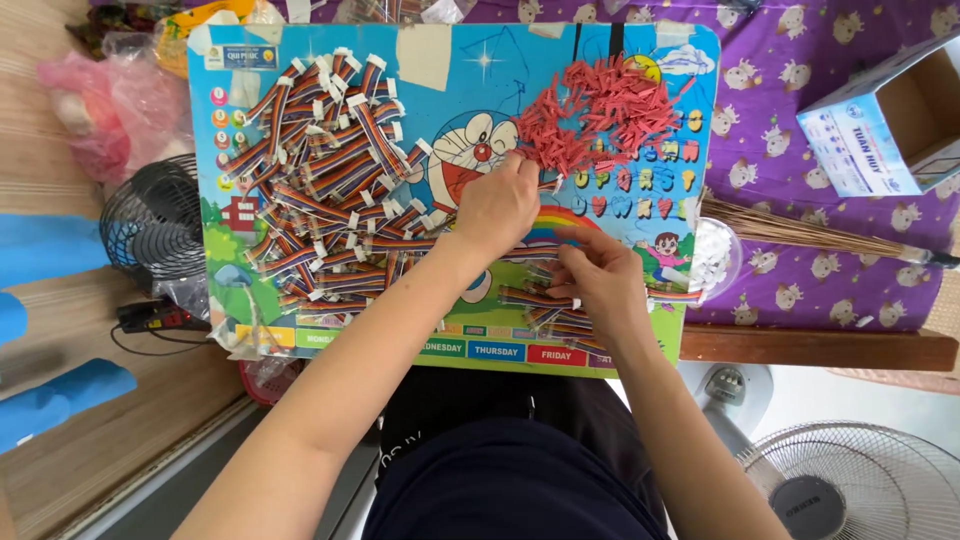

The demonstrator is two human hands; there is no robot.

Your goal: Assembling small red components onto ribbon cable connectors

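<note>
A colourful cartoon-printed board [450, 80] lies across my lap. My left hand [497, 205] reaches to the edge of a heap of small red plastic pieces [600, 115], its fingers bent down into them. My right hand [600, 280] rests on a small bunch of rainbow-striped ribbon cables [535, 298] near the board's front edge, fingers pinched around one of them. A large pile of the same striped cables with white end connectors [320, 180] covers the board's left half.
A clear bag of small white pieces [712, 255] sits at the board's right edge beside a straw broom [800, 232]. An open cardboard box [890, 125] lies on the purple patterned cloth [780, 100]. Fans stand at left [150, 220] and bottom right [850, 480]. Pink plastic bags [110, 105] lie far left.
</note>
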